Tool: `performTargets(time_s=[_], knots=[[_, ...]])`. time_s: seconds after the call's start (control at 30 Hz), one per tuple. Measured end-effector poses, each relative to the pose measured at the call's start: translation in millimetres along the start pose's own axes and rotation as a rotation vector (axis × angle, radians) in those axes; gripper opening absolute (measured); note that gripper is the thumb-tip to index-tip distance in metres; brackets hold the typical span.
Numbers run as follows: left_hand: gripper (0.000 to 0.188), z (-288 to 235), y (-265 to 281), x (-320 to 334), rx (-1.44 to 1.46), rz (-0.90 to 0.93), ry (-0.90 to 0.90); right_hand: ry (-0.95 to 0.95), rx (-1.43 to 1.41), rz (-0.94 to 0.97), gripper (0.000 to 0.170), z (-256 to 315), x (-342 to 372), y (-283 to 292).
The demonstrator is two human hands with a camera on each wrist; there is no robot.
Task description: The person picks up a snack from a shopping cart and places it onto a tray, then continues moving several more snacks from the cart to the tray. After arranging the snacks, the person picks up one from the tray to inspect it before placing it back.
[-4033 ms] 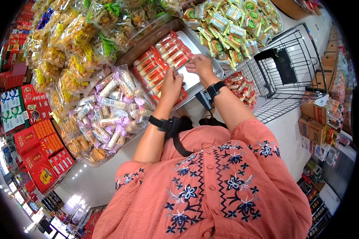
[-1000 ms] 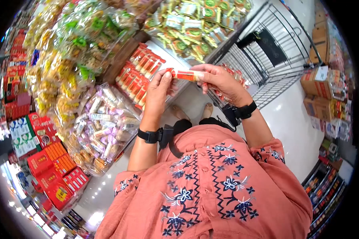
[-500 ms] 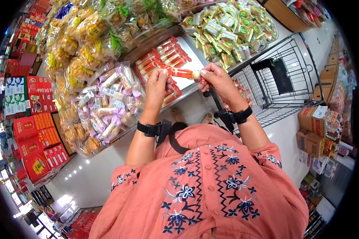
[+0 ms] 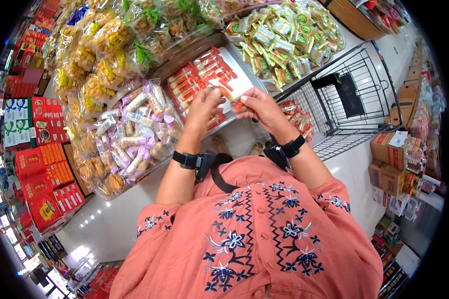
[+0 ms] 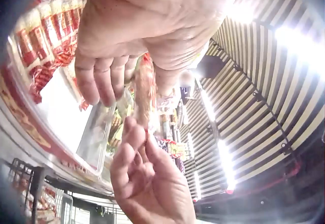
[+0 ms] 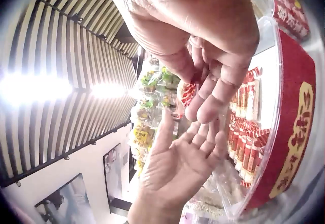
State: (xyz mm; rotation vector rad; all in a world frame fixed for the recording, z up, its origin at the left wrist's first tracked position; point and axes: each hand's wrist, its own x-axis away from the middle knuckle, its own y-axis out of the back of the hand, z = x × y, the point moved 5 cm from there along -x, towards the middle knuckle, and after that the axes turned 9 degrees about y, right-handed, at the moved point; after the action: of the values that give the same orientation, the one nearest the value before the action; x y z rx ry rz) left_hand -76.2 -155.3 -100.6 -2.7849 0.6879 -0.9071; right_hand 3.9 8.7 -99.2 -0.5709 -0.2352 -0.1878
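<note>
A red-and-cream wrapped snack packet slants between the two hands, over the tray. My right hand pinches its lower right end between thumb and fingers; the left wrist view shows this pinch beneath the packet. Beside the other end is my left hand, fingers spread and loosely bent, not closed round it. In the right wrist view the left hand has its palm exposed and fingers apart. Rows of similar red packets lie in the tray.
Purple-and-white wrapped snacks are heaped left of the tray, bagged yellow-labelled snacks beyond them. Green-wrapped snacks fill the neighbouring tray. A wire shopping cart holding red packets stands at the right.
The left hand has let go of the packet's left end and its fingers have opened. The packet has tipped from nearly level to slanting down toward the right hand, which still pinches it.
</note>
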Motion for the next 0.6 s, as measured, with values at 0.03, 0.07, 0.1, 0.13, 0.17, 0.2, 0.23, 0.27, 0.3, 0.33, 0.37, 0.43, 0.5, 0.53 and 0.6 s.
performTargets(time_s=[0.03,0.07,0.1,0.13,0.17,0.2,0.23,0.27,0.3,0.33,0.37,0.43,0.5,0.53,0.6], knots=[[0.052,7,-4,-3,-0.025,0.024,-0.012,-0.019,0.01,-0.004,0.015,-5,1,-3],[0.05,13,-2,-7,-0.055,0.012,0.007,-0.039,0.021,-0.009,0.015,-10,2,-5],[0.047,14,-3,-8,-0.085,-0.001,0.025,-0.074,0.076,-0.017,0.017,-16,3,-6],[0.045,15,-4,-9,-0.115,-0.014,0.041,-0.106,0.136,-0.001,0.018,-20,4,-3],[0.039,14,-2,-12,-0.096,-0.021,0.061,-0.138,0.197,0.016,0.02,-25,3,0],[0.036,10,1,-18,-0.102,-0.012,0.036,-0.171,0.258,0.036,0.022,-29,2,2],[0.034,6,5,-27,-0.108,-0.004,0.011,-0.172,0.305,0.038,0.029,-29,1,5],[0.031,2,8,-35,-0.115,0.005,-0.013,-0.153,0.307,0.01,0.031,-28,-3,7],[0.034,-5,7,-39,-0.121,0.0,-0.019,-0.133,0.311,-0.019,0.033,-25,-7,8],[0.035,-8,6,-41,-0.157,0.014,0.015,-0.113,0.314,-0.049,0.035,-23,-12,11],[0.036,-11,4,-42,-0.194,0.03,0.048,-0.074,0.313,-0.055,0.04,-23,-19,15],[0.039,-11,6,-53,-0.335,0.091,0.046,-0.057,0.225,-0.149,0.042,-22,-32,18],[0.039,0,5,-61,-0.363,0.168,0.076,-0.072,0.085,-0.192,0.042,-25,-43,22],[0.04,6,5,-63,-0.378,0.208,0.092,-0.096,0.048,-0.18,0.04,-28,-48,25],[0.042,18,7,-68,-0.421,0.176,0.085,-0.145,-0.026,-0.159,0.036,-38,-57,30]])
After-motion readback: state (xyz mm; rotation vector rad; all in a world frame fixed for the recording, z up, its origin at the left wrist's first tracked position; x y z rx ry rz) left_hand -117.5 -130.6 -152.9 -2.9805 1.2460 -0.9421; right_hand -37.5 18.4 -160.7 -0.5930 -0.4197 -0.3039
